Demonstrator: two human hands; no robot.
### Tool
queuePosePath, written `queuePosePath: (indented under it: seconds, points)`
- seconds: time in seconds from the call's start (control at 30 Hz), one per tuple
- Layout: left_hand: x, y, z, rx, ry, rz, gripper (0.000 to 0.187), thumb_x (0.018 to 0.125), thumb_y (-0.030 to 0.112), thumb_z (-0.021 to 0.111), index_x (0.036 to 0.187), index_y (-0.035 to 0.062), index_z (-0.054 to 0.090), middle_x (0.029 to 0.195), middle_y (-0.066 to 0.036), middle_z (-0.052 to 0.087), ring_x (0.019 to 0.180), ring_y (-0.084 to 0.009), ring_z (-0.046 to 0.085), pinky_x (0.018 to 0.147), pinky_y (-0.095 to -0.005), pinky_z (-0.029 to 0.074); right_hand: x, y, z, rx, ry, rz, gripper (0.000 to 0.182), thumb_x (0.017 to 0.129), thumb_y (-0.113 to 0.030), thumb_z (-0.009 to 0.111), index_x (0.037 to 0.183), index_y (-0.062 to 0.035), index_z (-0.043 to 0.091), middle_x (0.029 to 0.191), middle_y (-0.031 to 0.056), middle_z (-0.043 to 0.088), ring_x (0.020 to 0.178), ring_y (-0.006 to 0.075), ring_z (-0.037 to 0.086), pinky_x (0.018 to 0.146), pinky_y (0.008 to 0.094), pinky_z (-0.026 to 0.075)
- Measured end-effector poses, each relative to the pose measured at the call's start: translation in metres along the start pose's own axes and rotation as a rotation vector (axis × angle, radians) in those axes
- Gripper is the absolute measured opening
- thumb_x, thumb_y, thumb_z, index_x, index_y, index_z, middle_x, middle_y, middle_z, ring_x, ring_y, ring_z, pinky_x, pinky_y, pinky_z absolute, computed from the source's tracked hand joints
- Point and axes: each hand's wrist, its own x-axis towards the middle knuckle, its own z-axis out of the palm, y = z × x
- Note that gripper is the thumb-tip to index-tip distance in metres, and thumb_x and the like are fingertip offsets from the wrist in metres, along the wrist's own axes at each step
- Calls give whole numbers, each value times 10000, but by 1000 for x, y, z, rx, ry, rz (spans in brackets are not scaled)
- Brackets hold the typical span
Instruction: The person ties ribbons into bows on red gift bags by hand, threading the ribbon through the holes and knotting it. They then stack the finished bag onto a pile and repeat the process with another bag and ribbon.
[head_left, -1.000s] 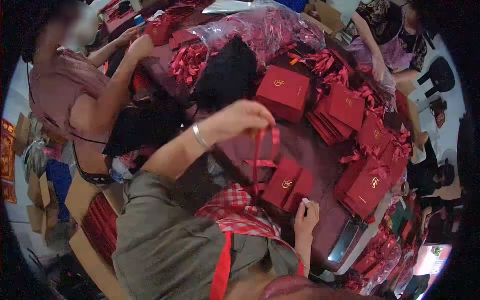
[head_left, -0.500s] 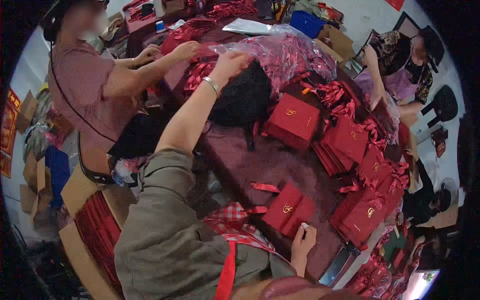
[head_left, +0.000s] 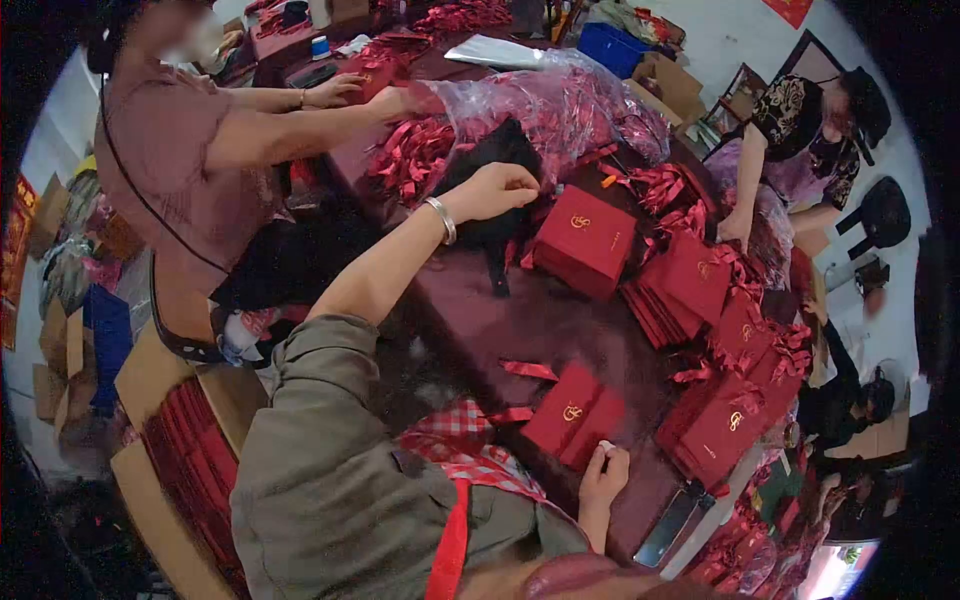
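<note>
Left hand [head_left: 497, 190] grip is curled shut over the black bag [head_left: 490, 185], fingers pinched; what's inside I cannot tell. Right hand [head_left: 605, 472] fingers pressed on the red bag [head_left: 577, 413], flat on the tabletop [head_left: 540, 320], long axis diagonal, nearer the right hand.

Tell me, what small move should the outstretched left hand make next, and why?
Probably bring a ribbon back to the small red gift bag. The left hand is closed beside the heap of red ribbons, while the right hand steadies that bag's edge.
</note>
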Motion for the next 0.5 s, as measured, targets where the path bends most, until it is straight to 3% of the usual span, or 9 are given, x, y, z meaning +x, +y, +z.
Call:
queuePosePath:
  seconds: [0.17,0.2,0.23,0.27,0.3,0.33,0.4,0.5]
  points:
    - [-15,-4,4,73,13,-75,211,881,164,608,1004,-7,616,874,-48,641,798,-108,585,722,-270,497,0,2,2,-2,26,-52,53,848,-35,576,846,17,584,827,151,602,765,314,557,692,391,456]
    - [-15,-32,7,68,18,-8,212,887,147,596,1032,-7,609,908,-56,645,822,-115,596,720,-270,502,-1,3,1,-23,2,-45,56,849,-38,576,859,16,588,832,150,604,768,317,557,695,393,455]
    - [-28,1,10,273,-3,-101,208,896,130,580,1050,-8,600,950,-76,647,840,-132,610,708,-275,510,-1,4,0,-20,-3,-32,59,848,-40,576,866,15,588,832,149,602,771,319,554,700,394,453]
    - [-32,-30,14,165,0,-55,214,907,137,560,1056,-14,595,974,-90,650,840,-153,629,710,-287,519,-2,5,0,-11,1,-29,63,848,-42,575,873,14,588,833,149,600,774,321,551,705,395,450]
    - [-43,-21,20,199,57,-106,193,878,127,574,1010,-8,614,915,-120,666,800,-210,651,710,-312,518,-4,5,1,-18,-10,-10,63,848,-42,575,873,14,588,833,149,600,774,321,551,705,395,450]
    - [-50,-27,24,195,47,-114,193,878,127,574,1010,-8,614,915,-120,666,800,-210,651,710,-312,518,-3,4,2,26,9,-14,63,845,-43,576,871,13,587,831,149,596,779,324,548,704,398,449]
    - [-61,-44,33,605,31,8,164,838,95,575,961,4,633,846,-147,665,778,-265,653,709,-336,513,0,2,-1,14,-15,-13,67,839,-47,577,867,14,582,836,151,594,780,322,549,694,392,451]
    - [-70,-49,49,656,58,-47,155,805,133,571,904,44,651,825,-159,654,793,-322,632,708,-395,501,-1,4,-1,3,-26,-4,65,837,-47,578,853,16,583,843,152,597,783,319,552,694,384,455]
